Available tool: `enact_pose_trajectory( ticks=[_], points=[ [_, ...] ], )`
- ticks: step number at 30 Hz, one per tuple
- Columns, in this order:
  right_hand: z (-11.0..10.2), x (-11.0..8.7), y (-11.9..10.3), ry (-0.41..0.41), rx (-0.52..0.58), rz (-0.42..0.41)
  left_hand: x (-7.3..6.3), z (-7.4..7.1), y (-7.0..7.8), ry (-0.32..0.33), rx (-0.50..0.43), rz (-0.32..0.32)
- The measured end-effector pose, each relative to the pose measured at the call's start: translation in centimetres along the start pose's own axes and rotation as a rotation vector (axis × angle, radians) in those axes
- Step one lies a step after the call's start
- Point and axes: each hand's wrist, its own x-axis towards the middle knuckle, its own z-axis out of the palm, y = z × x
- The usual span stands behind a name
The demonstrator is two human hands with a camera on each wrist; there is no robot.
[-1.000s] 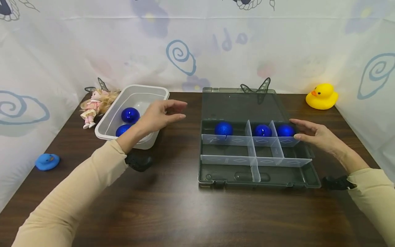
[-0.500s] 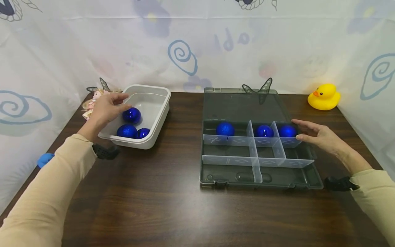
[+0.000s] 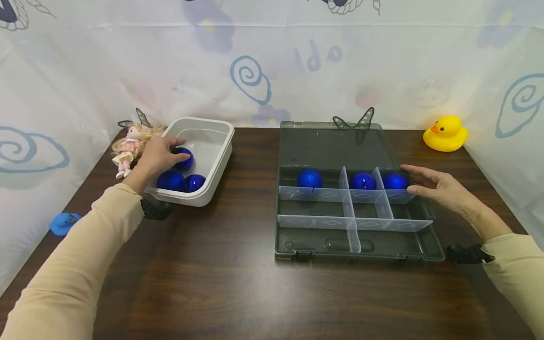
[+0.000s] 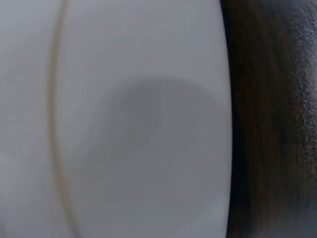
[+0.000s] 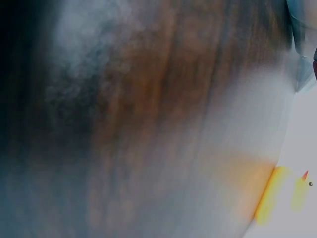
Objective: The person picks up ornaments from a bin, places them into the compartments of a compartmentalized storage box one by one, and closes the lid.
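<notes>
In the head view my left hand [image 3: 158, 153] reaches over the left rim of a white plastic tub [image 3: 218, 163]. Thumb and fingers grip a shiny blue ball [image 3: 185, 164], partly covering it. Two more blue balls lie in front of it, a larger one [image 3: 171, 181] and a smaller shiny one [image 3: 195, 183]. My right hand [image 3: 442, 186] touches the right side of a dark see-through divider box [image 3: 316, 243], its fingers fairly straight. The box's back row holds a glittery blue ball [image 3: 309, 179], a shiny one [image 3: 363, 181] and another blue ball [image 3: 395, 181], each in its own compartment.
A doll [image 3: 127, 148] lies against the tub's left side. A small blue duck [image 3: 63, 224] stands by the table's left edge, a yellow duck [image 3: 445, 134] at the back right. The box's clear lid [image 3: 327, 144] is folded back. Patterned cloth hangs behind.
My left hand has swung left from beside the divider box's side of the tub to over the tub, then lowered onto a ball. The front balls have shifted slightly. My right hand stays put.
</notes>
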Motion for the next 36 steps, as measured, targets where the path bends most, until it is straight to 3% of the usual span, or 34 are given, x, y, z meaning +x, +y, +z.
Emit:
enact_pose_trajectory(
  ticks=[9, 16, 21, 26, 30, 36],
  points=[
    [0.0, 0.0, -0.1, -0.001, 0.002, 0.005, 0.2, 0.3, -0.1, -0.042, 0.087, -0.016],
    [0.2, -0.1, 0.1, 0.012, 0.024, -0.030, 0.2, 0.3, 0.0, -0.055, 0.081, -0.021],
    [0.1, 0.0, 0.2, 0.017, 0.016, -0.019, -0.2, -0.4, 0.6, -0.017, 0.052, -0.034],
    [0.0, 0.0, 0.3, 0.002, 0.009, -0.004, -1.0, -1.5, 2.3, 0.072, -0.017, -0.002],
    [-0.1, 0.0, 0.2, 0.001, 0.009, -0.008, -1.7, -2.3, 4.5, 0.131, -0.092, 0.036],
    [0.0, 0.0, 0.1, 0.009, 0.003, -0.012, -2.6, -1.6, 9.0, 0.068, -0.248, 0.106]
  ],
)
